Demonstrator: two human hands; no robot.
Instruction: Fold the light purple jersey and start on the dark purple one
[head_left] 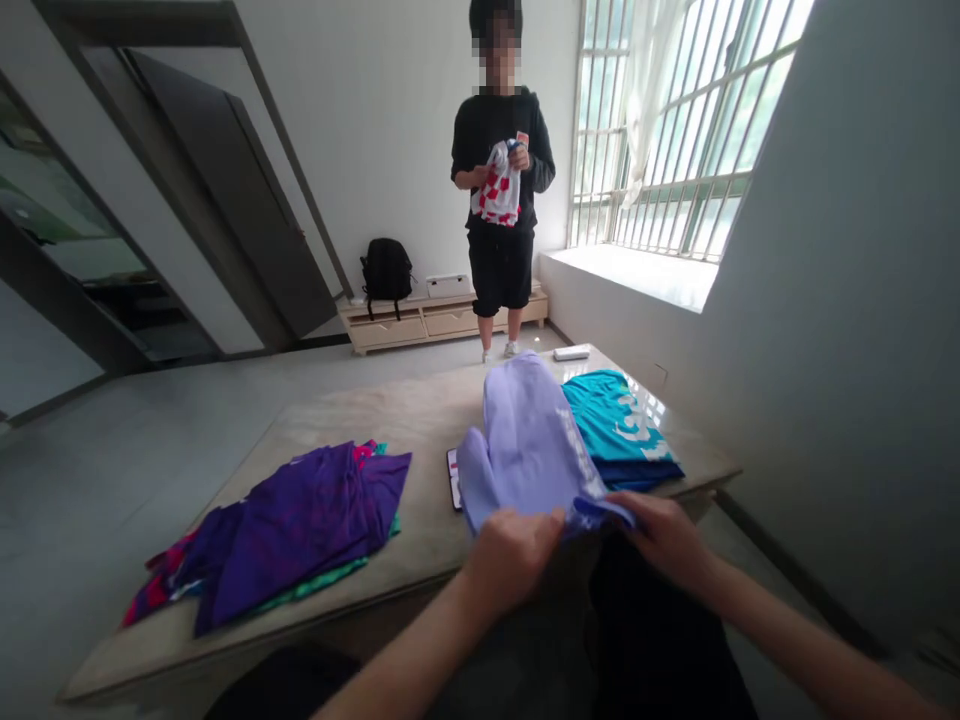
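A lavender garment (529, 430), probably a shirt with white print along its right side, lies partly on the table and hangs over its near edge. My left hand (514, 550) is closed on its near edge. At the near right corner, my right hand (660, 535) pinches a bunched fold of the same cloth. Just right of it lies a folded teal shirt (619, 425) with white print, on top of darker blue cloth. A phone-like flat object (454, 478) is partly covered by the lavender cloth's left side.
A pile of purple shirts (307, 530) spreads over the left of the stone-topped table (420, 410). A white box-like item (571, 353) sits at the far edge. Beyond stands a person (502, 180) holding a red-and-white checked garment (499, 190), before a low cabinet (390, 330) bearing a black backpack (388, 268).
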